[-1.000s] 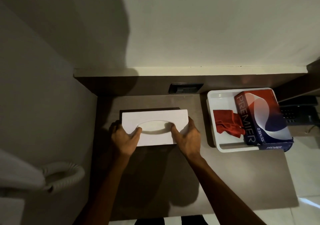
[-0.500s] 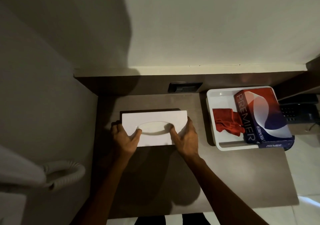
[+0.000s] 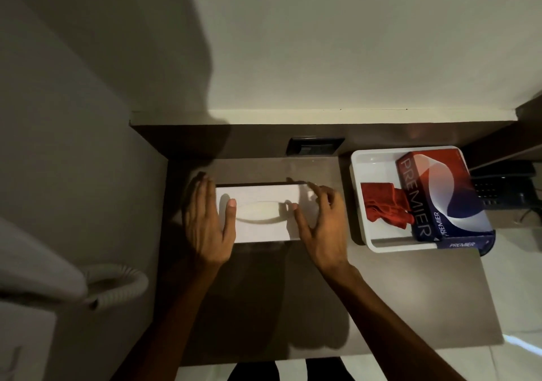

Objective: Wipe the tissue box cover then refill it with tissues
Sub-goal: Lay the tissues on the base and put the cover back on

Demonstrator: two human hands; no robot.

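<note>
Below, brown desk [image 3: 381,298] against pale wall [image 3: 337,43], corner nook.

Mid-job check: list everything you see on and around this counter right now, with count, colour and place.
tissue box cover: 1, white, on the counter's left half, oval slot facing up
counter: 1, dark brown, across the middle of the view
tray: 1, white, on the counter's right end
cloth: 1, red, crumpled in the tray's left part
tissue pack: 1, red, white and navy, marked PREMIER, lying in the tray's right part and overhanging its near rim
socket panel: 1, black, in the back ledge
telephone: 1, black, right of the tray
corrugated hose: 1, pale grey, lower left
left hand: 1, open at the cover's left end
right hand: 1, open, over the cover's right end
</note>
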